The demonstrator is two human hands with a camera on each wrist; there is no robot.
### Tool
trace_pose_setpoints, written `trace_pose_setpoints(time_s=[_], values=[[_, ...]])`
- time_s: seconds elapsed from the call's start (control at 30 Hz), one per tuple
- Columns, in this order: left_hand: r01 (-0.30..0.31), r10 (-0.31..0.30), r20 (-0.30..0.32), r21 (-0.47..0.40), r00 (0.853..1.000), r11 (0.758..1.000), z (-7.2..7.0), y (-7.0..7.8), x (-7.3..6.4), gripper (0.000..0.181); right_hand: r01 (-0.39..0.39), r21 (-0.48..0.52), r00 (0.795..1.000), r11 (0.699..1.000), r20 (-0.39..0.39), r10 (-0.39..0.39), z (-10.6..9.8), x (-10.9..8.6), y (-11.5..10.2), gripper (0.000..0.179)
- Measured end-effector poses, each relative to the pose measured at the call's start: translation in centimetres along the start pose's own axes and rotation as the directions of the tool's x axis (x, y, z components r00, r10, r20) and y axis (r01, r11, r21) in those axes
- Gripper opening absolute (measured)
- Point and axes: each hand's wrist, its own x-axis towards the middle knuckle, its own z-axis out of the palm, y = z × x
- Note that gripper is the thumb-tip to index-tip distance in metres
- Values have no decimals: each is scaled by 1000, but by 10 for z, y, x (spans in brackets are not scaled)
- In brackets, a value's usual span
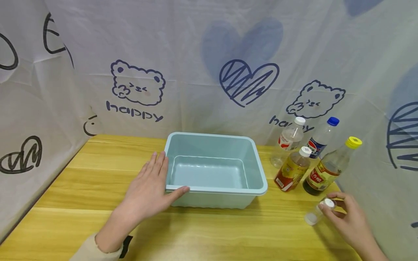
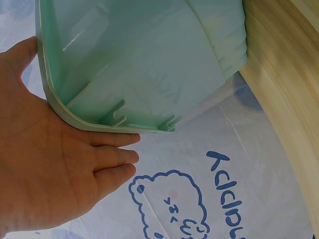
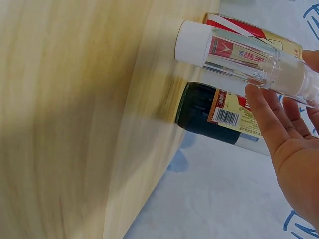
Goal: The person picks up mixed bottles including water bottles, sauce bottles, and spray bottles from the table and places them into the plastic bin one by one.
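Note:
A light blue-green plastic bin (image 1: pixel 212 190) stands on the wooden table. My left hand (image 1: pixel 147 188) rests at its near left corner, fingers straight along the left side and thumb lying over the front rim. From the left wrist view, the palm (image 2: pixel 45 159) meets the bin's rim (image 2: pixel 99 128) at that corner. At the right, my right hand (image 1: pixel 352 217) grips a small clear bottle (image 1: pixel 319 211) near its top, between thumb and fingers. This bottle has a white bottom end (image 3: pixel 193 42) and a small red label; it tilts close over the table.
Behind the right hand stand several bottles: a dark sauce bottle (image 1: pixel 321 177) with a yellow cap, a yellow-labelled drink bottle (image 1: pixel 292 170), a clear white-capped bottle (image 1: pixel 289 139) and a blue-capped one (image 1: pixel 321 137). A printed cloth (image 1: pixel 192 101) hangs behind the table (image 1: pixel 107 163).

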Motion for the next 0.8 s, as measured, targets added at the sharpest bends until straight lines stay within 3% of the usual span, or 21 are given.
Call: trace_pose_setpoints(time_s=[0.43, 0.8], values=[[-1, 1, 1, -3, 1000, 1000, 0, 0, 1, 117, -42, -17, 999, 999, 7, 42, 1, -1, -1, 37], [1, -1, -2, 3, 1000, 1000, 1, 1, 1, 117, -33, -11, 999, 999, -27, 32, 3, 3, -11, 37]])
